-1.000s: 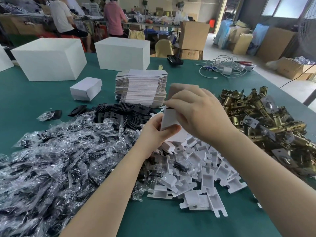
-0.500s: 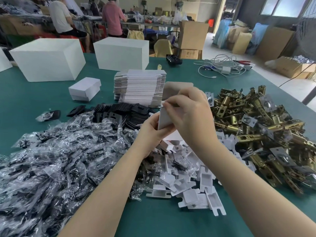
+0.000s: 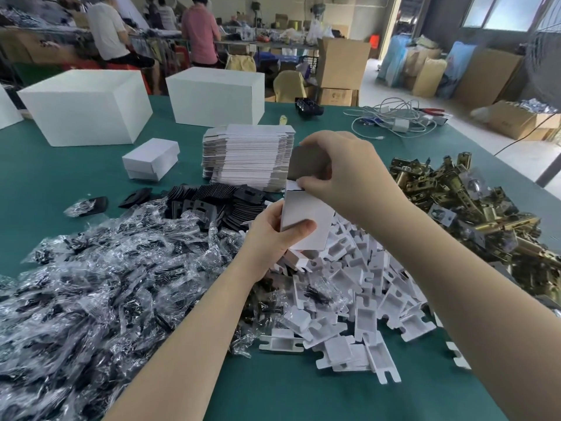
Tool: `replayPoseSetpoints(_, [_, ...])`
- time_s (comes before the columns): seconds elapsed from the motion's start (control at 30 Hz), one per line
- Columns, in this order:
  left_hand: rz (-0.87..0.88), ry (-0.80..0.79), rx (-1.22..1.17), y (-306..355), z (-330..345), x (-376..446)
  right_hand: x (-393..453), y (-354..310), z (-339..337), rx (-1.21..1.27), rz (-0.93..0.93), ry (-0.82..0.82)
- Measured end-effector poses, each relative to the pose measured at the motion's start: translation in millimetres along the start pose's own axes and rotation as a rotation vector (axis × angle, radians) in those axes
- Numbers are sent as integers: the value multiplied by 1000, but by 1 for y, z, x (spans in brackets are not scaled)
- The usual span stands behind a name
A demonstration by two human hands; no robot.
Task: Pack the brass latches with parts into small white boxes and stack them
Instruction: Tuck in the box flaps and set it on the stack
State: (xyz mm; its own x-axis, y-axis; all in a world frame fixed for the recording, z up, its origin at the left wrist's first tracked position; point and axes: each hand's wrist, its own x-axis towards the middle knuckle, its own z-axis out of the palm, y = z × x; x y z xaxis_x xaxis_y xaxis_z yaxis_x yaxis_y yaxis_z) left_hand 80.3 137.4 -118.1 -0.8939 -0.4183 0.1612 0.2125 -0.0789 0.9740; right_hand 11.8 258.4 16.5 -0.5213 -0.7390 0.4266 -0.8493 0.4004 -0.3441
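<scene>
Head view: left hand (image 3: 270,235) grips upright box (image 3: 306,221); right hand (image 3: 343,168) pinches its top flap.

Green bench (image 3: 45,177) is packed: clear screw baggies (image 3: 91,299) left, white plastic inserts (image 3: 358,299) mid, brass latches (image 3: 455,208) right, flat box blanks (image 3: 249,153), black plates (image 3: 212,199), 1 small white box (image 3: 150,159), 2 big white boxes (image 3: 88,107) + cables (image 3: 394,120) at back.
</scene>
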Motion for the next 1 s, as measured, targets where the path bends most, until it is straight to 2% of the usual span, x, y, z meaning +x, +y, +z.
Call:
replayPoseSetpoints(0.2, [-20, -1, -4, 6, 2, -2, -2, 1, 2, -314, -68, 176])
replayPoseSetpoints(0.6, [-11, -24, -36, 10, 3, -3, -15, 14, 3, 30, -223, 45])
replayPoseSetpoints(0.77, [-10, 32, -7, 6, 2, 0, -34, 24, 25, -227, -392, 109])
replayPoseSetpoints(0.9, [12, 61, 6, 2, 1, 1, -48, 33, 45, -214, -299, 100])
replayPoseSetpoints(1.0, [10, 42, -6, 4, 3, 0, -49, 34, 48, -45, -257, 131])
